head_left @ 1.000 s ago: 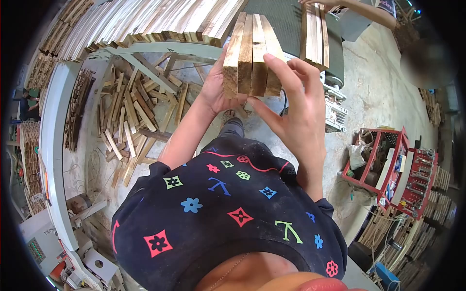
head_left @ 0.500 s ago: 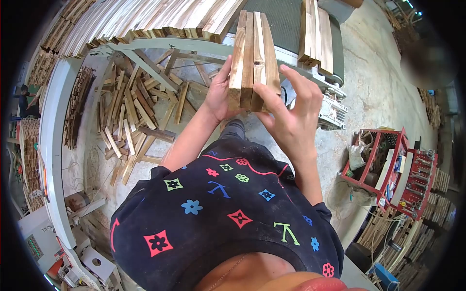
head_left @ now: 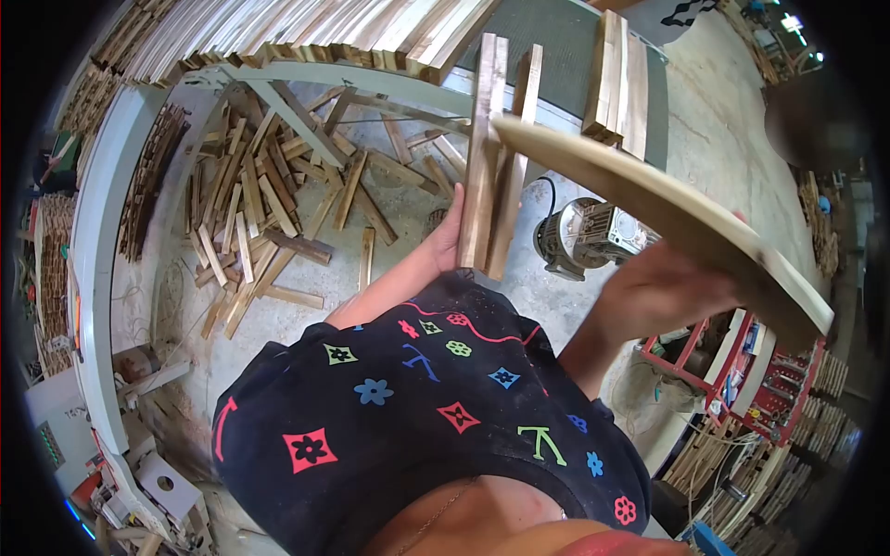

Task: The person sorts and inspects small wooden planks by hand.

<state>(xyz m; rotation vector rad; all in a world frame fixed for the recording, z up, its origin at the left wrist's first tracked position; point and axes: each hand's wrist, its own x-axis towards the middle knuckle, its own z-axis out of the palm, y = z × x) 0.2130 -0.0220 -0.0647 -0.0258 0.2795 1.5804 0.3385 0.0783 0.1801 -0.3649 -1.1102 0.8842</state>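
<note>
My left hand (head_left: 454, 227) is wrapped around two upright wood strips (head_left: 482, 167), which stand side by side with a gap between their far ends; most of its fingers are hidden behind them. To the right, my right hand (head_left: 672, 287) grips a separate wood piece (head_left: 677, 204), tilted across the view and close to the camera. That hand is somewhat blurred. Beyond the strips lies a dark green belt (head_left: 547, 46), with a few wood pieces (head_left: 616, 83) resting on its right part.
A long row of wood strips (head_left: 324, 32) lies on a grey metal frame (head_left: 362, 78). Loose offcuts (head_left: 264, 199) are piled on the floor at the left. A motor (head_left: 593, 236) sits under the belt, and a red tool cart (head_left: 760, 380) stands at the right.
The wood pieces that were together between both hands are now apart. My right hand has moved right with one piece, turning it sideways, while my left hand keeps two strips.
</note>
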